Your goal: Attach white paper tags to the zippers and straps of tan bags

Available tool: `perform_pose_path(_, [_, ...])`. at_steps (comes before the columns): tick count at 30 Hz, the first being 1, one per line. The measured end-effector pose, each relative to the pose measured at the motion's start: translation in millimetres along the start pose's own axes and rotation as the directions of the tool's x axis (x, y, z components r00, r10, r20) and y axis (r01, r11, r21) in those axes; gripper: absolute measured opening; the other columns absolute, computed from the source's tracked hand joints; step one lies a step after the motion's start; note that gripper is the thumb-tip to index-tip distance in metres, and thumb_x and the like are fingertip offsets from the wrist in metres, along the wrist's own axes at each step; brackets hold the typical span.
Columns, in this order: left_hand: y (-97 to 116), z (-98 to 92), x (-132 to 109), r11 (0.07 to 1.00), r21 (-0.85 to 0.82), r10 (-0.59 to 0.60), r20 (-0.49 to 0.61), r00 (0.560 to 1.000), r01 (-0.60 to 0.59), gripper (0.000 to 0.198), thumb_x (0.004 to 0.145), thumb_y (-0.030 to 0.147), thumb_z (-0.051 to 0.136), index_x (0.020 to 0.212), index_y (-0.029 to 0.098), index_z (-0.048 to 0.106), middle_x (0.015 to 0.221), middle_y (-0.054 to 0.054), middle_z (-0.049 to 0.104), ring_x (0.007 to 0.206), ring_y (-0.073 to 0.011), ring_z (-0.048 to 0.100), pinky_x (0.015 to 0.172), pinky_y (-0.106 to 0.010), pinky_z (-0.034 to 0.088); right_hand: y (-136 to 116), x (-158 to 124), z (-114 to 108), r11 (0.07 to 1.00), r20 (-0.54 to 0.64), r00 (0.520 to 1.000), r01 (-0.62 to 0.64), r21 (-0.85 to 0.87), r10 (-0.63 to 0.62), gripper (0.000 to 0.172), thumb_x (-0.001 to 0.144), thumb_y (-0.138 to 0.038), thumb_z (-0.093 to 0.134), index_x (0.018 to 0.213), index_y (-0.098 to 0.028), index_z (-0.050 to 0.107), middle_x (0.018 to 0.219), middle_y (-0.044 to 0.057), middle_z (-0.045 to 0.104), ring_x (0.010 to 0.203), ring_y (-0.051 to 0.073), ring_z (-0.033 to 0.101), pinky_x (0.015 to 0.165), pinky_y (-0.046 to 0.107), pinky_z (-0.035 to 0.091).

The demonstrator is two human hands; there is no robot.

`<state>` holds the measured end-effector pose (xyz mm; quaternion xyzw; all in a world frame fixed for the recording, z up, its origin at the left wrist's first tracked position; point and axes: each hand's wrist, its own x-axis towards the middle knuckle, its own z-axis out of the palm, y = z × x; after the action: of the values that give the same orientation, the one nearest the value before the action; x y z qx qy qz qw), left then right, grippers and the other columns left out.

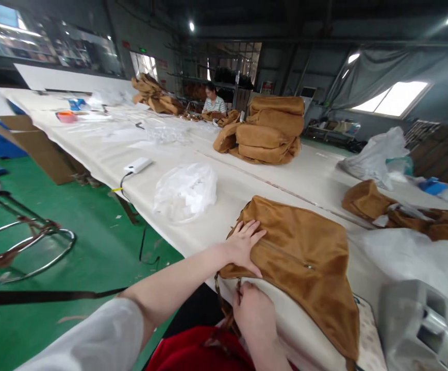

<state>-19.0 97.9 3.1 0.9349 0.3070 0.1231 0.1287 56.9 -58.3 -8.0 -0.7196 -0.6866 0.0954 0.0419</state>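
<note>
A brown bag (pixel 304 237) lies on its side at the near edge of the table, a zipper running across its upper face. My left hand (pixel 245 245) rests flat on the bag's left end, fingers spread. Just below it, at the bag's near edge, my right hand (pixel 254 309) is closed in a pinch around something small that its fingers mostly hide. A dark strap with metal fittings (pixel 219 293) hangs from the bag's left corner, close to the right hand.
Beyond the bag sit a crumpled clear plastic bag (pixel 187 190), a white power bank (pixel 137 165) and a stack of brown bags (pixel 270 131). On the right stands a grey machine-like object (pixel 413 324). A person (pixel 214 103) sits at the far side. A metal stool (pixel 30 247) is at left.
</note>
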Motion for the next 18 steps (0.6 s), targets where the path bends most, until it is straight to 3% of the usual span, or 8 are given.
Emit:
perform_pose_path(4, [-5.9,14.9,2.1,0.999,0.002,-0.048,0.009,0.999,0.048,0.132,0.046,0.084,0.065,0.150,0.019,0.017,0.159,-0.020,0.002,0.145,-0.0390,0.000,0.115,-0.058,0.000,-6.2,-0.2,12.0,0.999,0.050,0.998,0.042,0.019,-0.043,0.020,0.087,-0.014,0.046,0.090,-0.017,0.066,0.082,0.009,0.073,0.074,0.023,0.070,0.061,0.028,0.044])
perform_pose_path(12, [-5.9,19.3,4.1,0.997,-0.033,-0.070,0.019,0.997,0.070,0.134,0.046,0.082,0.066,0.151,0.018,0.014,0.159,-0.020,-0.006,0.145,-0.0395,-0.007,0.114,-0.061,-0.004,-9.3,3.1,4.8,0.978,0.072,0.975,0.208,0.032,-0.210,0.024,0.086,-0.009,0.042,0.088,-0.018,0.064,0.081,0.007,0.071,0.076,0.023,0.068,0.063,0.029,0.044])
perform_pose_path(15, [-10.4,11.6,4.8,0.995,-0.084,-0.048,0.126,0.991,0.059,0.141,0.041,0.080,0.070,0.152,0.019,0.007,0.158,-0.020,-0.013,0.144,-0.0411,-0.011,0.113,-0.062,-0.002,1.3,1.5,0.3,0.964,0.102,0.959,0.266,0.015,-0.266,0.023,0.086,-0.010,0.043,0.086,-0.018,0.065,0.081,0.007,0.072,0.075,0.023,0.068,0.063,0.030,0.044])
perform_pose_path(18, [-14.1,2.1,2.8,0.993,-0.117,0.010,0.247,0.969,0.020,0.148,0.036,0.077,0.074,0.152,0.020,0.001,0.158,-0.019,-0.017,0.143,-0.0426,-0.014,0.112,-0.063,-0.002,18.9,-3.6,-1.2,0.974,0.108,0.968,0.225,0.028,-0.227,0.026,0.087,-0.011,0.042,0.091,-0.017,0.067,0.084,0.009,0.073,0.077,0.025,0.069,0.065,0.031,0.045])
